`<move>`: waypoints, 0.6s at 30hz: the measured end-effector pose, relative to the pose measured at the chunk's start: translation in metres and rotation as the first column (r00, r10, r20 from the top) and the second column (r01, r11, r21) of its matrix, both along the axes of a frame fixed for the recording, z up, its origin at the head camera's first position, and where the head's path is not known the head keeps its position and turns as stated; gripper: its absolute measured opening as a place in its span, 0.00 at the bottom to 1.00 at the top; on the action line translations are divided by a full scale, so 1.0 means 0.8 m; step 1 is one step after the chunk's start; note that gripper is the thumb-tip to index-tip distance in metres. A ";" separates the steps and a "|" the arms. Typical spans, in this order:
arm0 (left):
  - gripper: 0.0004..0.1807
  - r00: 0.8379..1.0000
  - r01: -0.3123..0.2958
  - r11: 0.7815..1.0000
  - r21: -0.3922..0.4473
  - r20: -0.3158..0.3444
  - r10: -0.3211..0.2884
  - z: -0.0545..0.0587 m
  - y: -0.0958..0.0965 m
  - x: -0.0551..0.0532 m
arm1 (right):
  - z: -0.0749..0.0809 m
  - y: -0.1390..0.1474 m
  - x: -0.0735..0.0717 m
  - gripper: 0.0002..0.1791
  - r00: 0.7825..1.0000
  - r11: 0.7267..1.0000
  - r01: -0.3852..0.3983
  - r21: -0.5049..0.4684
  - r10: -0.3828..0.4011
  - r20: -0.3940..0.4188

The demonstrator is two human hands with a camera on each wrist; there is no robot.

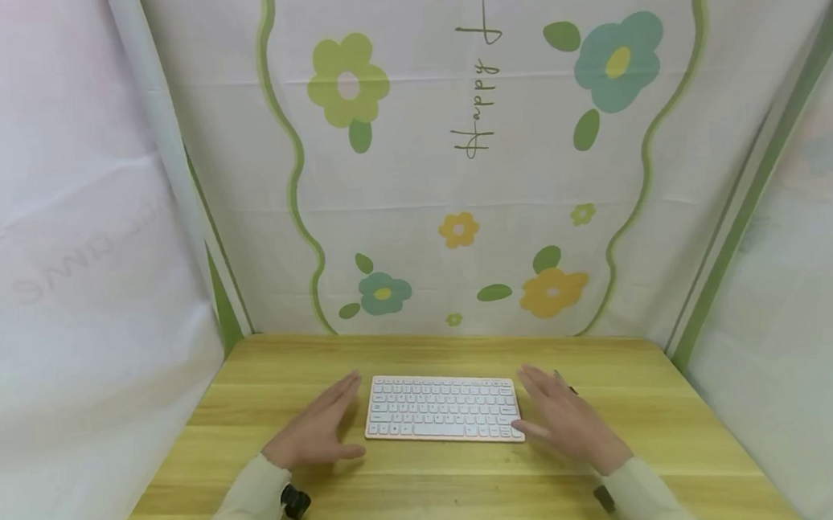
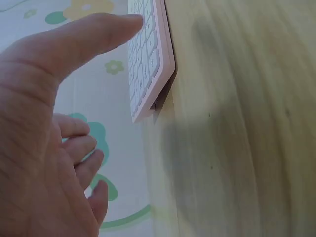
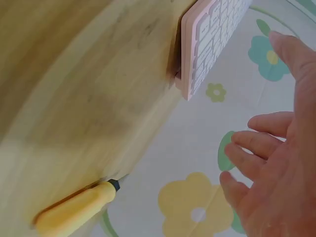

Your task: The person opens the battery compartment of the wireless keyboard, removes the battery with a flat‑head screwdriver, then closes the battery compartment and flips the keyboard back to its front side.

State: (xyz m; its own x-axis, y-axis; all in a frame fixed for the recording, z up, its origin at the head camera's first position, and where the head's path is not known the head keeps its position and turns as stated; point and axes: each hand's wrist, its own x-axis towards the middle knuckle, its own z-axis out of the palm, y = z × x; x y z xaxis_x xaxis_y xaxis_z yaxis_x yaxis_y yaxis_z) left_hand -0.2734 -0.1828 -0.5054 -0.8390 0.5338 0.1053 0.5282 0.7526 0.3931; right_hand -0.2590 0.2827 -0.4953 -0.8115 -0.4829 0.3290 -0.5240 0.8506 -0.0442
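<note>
A small keyboard [image 1: 443,409] with white keys and a pink edge lies on the wooden table, its back edge raised a little in the wrist views. To its left is my left hand [image 1: 316,432], fingers extended and thumb pointing at the keyboard's side. My right hand [image 1: 569,418] is at the other end, fingers stretched forward; its thumb overlaps the keyboard's lower right corner in the head view. Neither hand grips anything. Beyond the right hand lies a tool with a yellow handle [image 3: 76,210] and a black collar, mostly hidden by that hand in the head view.
The wooden table [image 1: 433,500] ends at a white cloth wall [image 1: 410,172] printed with flowers. More white cloth hangs along the left and right sides. Dark straps with small devices [image 1: 296,502] sit at both wrists.
</note>
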 end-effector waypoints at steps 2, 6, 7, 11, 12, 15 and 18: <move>0.65 0.999 0.007 1.000 0.027 0.050 -0.009 0.000 0.003 -0.004 | 0.004 -0.004 -0.002 0.49 1.000 1.000 -0.018 -0.008 0.018 0.021; 0.67 0.989 0.029 0.996 0.086 0.143 -0.042 -0.004 0.007 -0.016 | 0.007 -0.013 -0.009 0.50 0.996 0.998 -0.069 0.001 0.069 0.049; 0.68 0.986 0.036 0.995 0.098 0.160 -0.051 -0.005 0.008 -0.020 | 0.008 -0.015 -0.011 0.50 0.995 0.997 -0.079 0.004 0.079 0.058; 0.71 0.980 0.051 0.991 0.121 0.186 -0.073 -0.012 0.013 -0.038 | 0.011 -0.026 -0.019 0.50 0.987 0.993 -0.116 0.004 0.115 0.114; 0.72 0.979 0.053 0.991 0.125 0.188 -0.077 -0.013 0.014 -0.042 | 0.012 -0.030 -0.021 0.50 0.983 0.993 -0.120 0.000 0.119 0.138; 0.74 0.977 0.053 0.990 0.128 0.199 -0.078 -0.018 0.015 -0.054 | 0.015 -0.042 -0.028 0.52 0.967 0.990 -0.144 0.003 0.140 0.215; 0.74 0.972 0.050 0.989 0.139 0.222 -0.080 -0.022 0.015 -0.062 | 0.017 -0.056 -0.035 0.53 0.945 0.984 -0.176 0.022 0.163 0.283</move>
State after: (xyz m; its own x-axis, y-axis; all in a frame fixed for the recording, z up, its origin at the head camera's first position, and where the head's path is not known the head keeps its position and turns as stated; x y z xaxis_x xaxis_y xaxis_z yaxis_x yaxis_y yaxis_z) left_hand -0.3231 -0.1710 -0.5231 -0.8129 0.5824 -0.0103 0.4602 0.6529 0.6016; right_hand -0.2867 0.2375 -0.4814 -0.7727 -0.6303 0.0750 -0.6326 0.7550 -0.1725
